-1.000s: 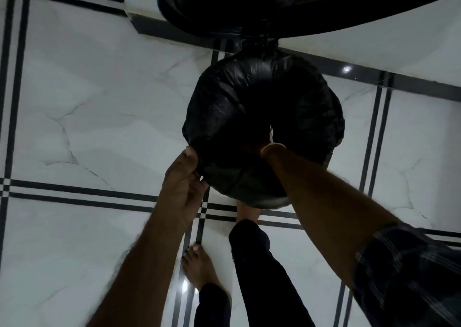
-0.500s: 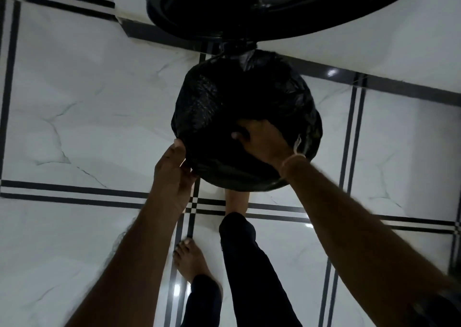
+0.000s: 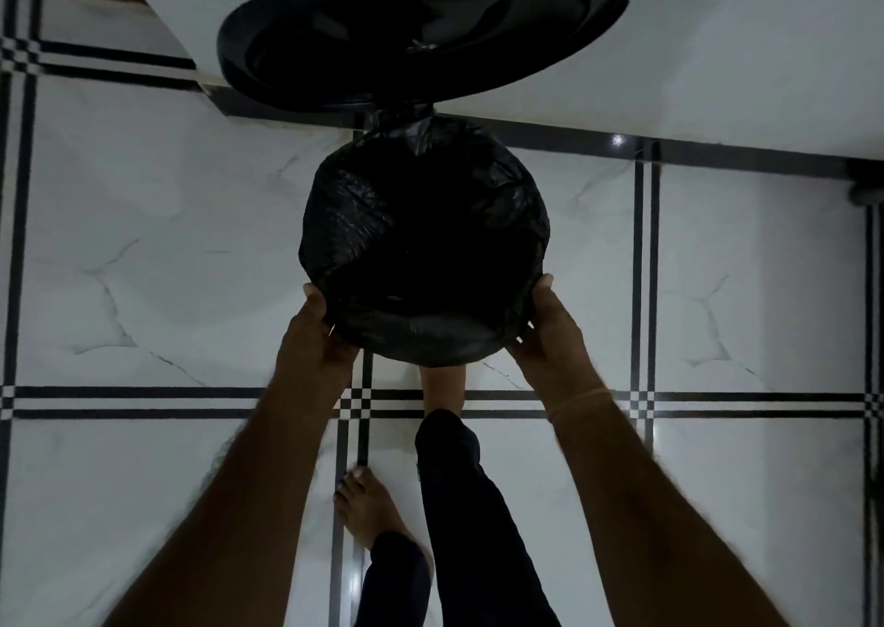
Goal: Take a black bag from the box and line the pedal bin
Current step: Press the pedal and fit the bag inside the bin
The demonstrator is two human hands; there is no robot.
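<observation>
Black bag (image 3: 425, 244) is already in the pedal bin (image 3: 535, 320), its edge folded over the rim all round; the inside is too dark to read. Lid (image 3: 421, 38) stands open above, with one foot (image 3: 442, 385) just under the bin's near edge, probably on the pedal. Left hand (image 3: 318, 334) pinches the bag at the near-left rim, right hand (image 3: 550, 327) grips it at the near-right rim, each grip closed on plastic. Step looks like final tucking. Next: pull the overhang even, let go, release pedal. Box isn't visible.
</observation>
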